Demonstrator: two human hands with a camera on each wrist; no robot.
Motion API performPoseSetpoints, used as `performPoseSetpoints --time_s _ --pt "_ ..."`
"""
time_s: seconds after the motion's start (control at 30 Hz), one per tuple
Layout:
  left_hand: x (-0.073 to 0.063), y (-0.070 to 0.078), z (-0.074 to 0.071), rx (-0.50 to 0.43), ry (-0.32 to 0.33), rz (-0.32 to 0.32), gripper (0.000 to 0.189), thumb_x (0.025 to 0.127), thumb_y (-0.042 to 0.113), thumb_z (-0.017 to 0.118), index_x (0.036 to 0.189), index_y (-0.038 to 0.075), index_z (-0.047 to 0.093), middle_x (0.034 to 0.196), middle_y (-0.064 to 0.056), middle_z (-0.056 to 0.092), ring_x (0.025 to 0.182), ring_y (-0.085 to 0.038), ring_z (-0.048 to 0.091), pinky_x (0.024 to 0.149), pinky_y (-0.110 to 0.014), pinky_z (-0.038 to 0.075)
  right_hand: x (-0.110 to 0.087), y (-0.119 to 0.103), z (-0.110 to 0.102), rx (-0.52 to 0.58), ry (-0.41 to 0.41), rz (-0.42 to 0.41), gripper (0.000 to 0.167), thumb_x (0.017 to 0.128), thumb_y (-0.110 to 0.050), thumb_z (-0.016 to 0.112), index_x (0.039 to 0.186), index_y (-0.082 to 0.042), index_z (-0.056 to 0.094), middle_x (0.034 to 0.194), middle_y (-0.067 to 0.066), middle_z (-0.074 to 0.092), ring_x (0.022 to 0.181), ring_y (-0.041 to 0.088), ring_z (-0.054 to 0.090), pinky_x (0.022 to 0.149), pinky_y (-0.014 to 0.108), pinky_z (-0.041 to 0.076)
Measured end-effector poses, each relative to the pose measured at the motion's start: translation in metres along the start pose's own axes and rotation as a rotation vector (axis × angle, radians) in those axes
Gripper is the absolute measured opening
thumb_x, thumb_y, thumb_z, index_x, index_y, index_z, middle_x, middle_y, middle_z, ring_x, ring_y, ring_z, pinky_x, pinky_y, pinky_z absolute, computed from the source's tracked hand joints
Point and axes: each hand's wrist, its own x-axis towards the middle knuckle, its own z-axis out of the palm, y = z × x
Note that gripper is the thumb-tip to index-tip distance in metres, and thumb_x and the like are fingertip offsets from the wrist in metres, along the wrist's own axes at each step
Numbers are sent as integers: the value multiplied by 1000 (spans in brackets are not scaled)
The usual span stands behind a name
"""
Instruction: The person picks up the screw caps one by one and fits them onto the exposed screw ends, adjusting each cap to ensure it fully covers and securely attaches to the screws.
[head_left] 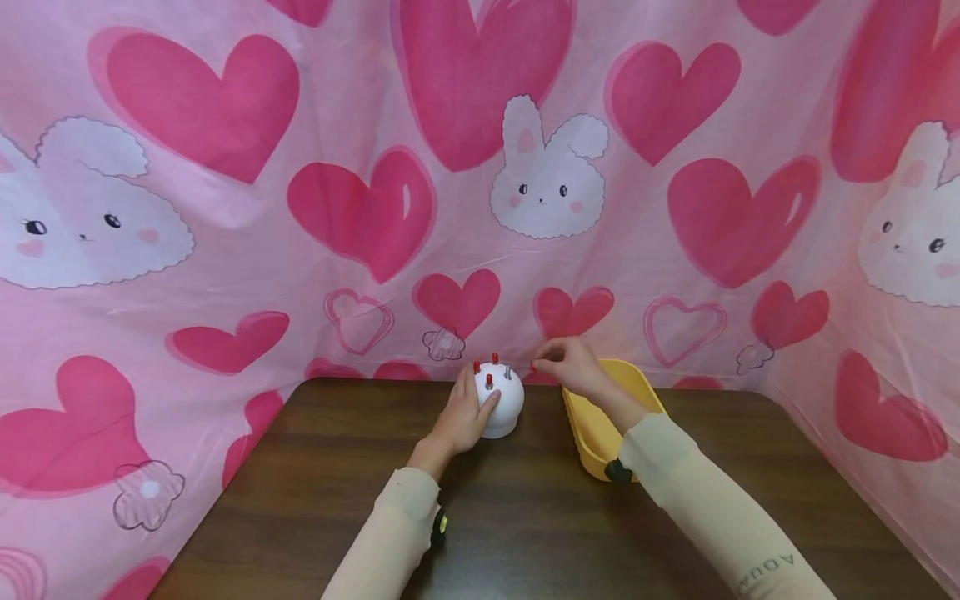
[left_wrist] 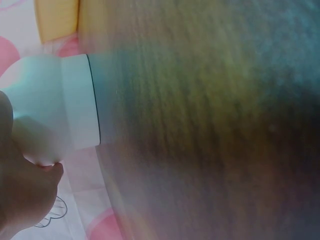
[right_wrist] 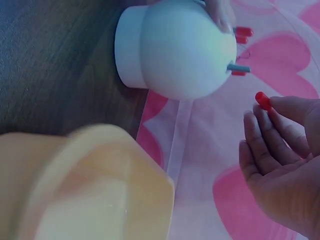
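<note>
A white rounded dome (head_left: 512,407) on a short base stands on the table, with metal posts on top. Red caps (head_left: 489,380) cover several posts, while one bare metal post (right_wrist: 239,68) sticks out on the right side. My left hand (head_left: 461,414) grips the dome from the left, its thumb across the front. To the right of the dome, my right hand (head_left: 576,367) is raised and pinches a small red cap (right_wrist: 263,101) between thumb and fingertips. The cap is apart from the bare post. In the left wrist view, the dome's top runs out of frame.
A yellow basket (head_left: 580,429) stands right of the dome, under my right forearm. The dark wooden table (head_left: 315,500) meets a pink heart-and-rabbit cloth (head_left: 247,358) at its back and sides.
</note>
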Motion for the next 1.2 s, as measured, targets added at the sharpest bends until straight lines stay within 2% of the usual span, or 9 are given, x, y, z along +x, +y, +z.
performPoseSetpoints --time_s 0.37,0.63,0.83,0.93,1.2 --pt "-1 -1 1 9 -1 9 86 106 50 46 161 -3 8 167 -24 14 154 -39 19 121 -55 27 2 -5 17 25 30 -62 14 94 -14 75 106 -7 77 99 5 75 93 25 69 84 39 61" --pt "0 -2 2 7 14 20 85 106 49 47 160 -5 9 166 -26 15 152 -41 21 120 -56 27 3 -14 27 24 69 -58 15 94 -13 75 108 -8 77 103 8 75 97 26 71 85 40 61" --pt "-1 -1 1 4 -7 1 87 105 51 46 161 -3 7 168 -24 12 153 -39 19 120 -56 27 3 -14 33 25 69 -50 16 95 -12 74 110 -8 76 106 8 74 100 27 70 83 38 61" --pt "-1 -1 0 6 -22 -11 88 105 53 45 162 -2 5 169 -22 10 154 -38 18 121 -55 26 2 -15 35 35 70 -50 16 94 -10 74 110 -8 76 107 9 74 99 27 70 81 38 62" --pt "0 -2 0 5 -11 -1 88 105 53 45 162 -3 6 168 -23 12 154 -38 19 121 -54 27 5 -12 44 23 94 -59 16 94 -8 74 109 -5 75 105 10 74 94 27 70 80 39 62"
